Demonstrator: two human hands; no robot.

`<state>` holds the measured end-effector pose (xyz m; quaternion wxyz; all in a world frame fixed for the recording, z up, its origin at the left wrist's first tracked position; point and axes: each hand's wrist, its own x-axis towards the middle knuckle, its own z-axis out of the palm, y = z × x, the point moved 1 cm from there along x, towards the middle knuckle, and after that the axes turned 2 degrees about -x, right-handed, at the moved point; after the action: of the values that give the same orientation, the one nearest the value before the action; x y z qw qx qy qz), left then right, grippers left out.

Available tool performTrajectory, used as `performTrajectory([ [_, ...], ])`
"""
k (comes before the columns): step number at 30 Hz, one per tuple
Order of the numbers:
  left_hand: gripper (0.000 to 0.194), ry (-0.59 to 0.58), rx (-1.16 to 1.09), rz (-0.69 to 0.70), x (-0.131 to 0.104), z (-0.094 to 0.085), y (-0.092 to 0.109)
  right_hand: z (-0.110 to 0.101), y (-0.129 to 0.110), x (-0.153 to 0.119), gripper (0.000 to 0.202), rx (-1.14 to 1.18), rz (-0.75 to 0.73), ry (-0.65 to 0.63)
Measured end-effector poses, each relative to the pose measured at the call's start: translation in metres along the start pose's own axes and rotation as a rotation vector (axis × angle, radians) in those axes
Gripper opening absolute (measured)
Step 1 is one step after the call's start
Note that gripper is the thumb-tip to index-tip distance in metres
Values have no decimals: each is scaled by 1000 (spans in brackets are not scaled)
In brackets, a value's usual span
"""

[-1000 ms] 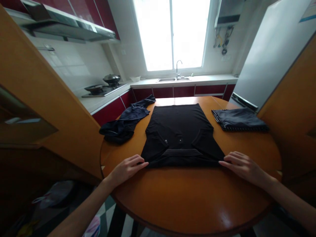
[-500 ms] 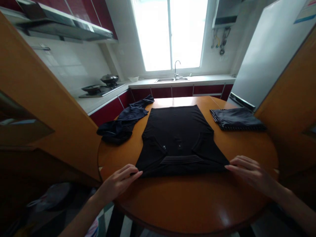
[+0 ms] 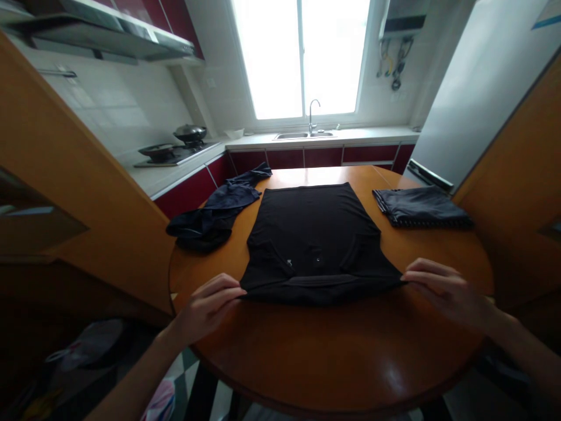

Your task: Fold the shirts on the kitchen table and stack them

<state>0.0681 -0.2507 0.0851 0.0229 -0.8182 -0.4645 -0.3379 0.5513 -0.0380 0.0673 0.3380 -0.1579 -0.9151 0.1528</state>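
A black garment [image 3: 313,228] lies spread on the round wooden table [image 3: 333,351], its sides folded inward and small light marks on its front. My left hand [image 3: 213,301] pinches its near left corner. At the near right corner, my right hand [image 3: 442,289] pinches the fabric. Between the two hands the near edge is pulled taut, with a grey band [image 3: 322,280] showing just behind it.
Crumpled dark blue clothing [image 3: 219,210] lies at the table's left edge. Folded grey clothing [image 3: 423,206] sits at the right. Beyond the table are a counter with a sink [image 3: 304,135], a stove [image 3: 177,155] and a fridge [image 3: 464,88].
Both hands have risen slightly in the view, with the garment's near edge between them. The near edge looks lifted a little and its grey band appears narrower. The camera view has shifted slightly.
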Motion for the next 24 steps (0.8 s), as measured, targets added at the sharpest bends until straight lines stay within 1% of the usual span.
performTrajectory([
  [2, 16, 42, -38, -43, 13, -2, -10, -3, 6, 17, 16, 27, 64, 21],
  [5, 14, 87, -87, -148, 36, -6, -30, -7, 20, 48, 18, 52, 161, 44],
  [7, 20, 105, -132, -233, 54, -7, -48, -8, 35, 70, 22, 78, 222, 51],
  [10, 30, 116, -199, -363, 81, -3, -81, -5, 70, 104, 27, 127, 346, 58],
  [12, 36, 95, -216, -456, 97, 4, -107, 4, 97, 125, 31, 159, 439, 42],
  [14, 41, 55, -225, -539, 109, 14, -134, 18, 122, 143, 32, 179, 509, 20],
  [16, 46, 24, -241, -613, 118, 27, -159, 34, 144, 157, 29, 171, 569, 18],
  [18, 49, 15, -234, -684, 122, 40, -180, 51, 160, 166, 25, 138, 636, 18],
  [21, 50, 44, -181, -744, 124, 54, -203, 69, 179, 169, 22, 101, 696, 12],
  [24, 47, 71, -144, -761, 123, 62, -215, 79, 191, 165, 22, 79, 705, 38],
])
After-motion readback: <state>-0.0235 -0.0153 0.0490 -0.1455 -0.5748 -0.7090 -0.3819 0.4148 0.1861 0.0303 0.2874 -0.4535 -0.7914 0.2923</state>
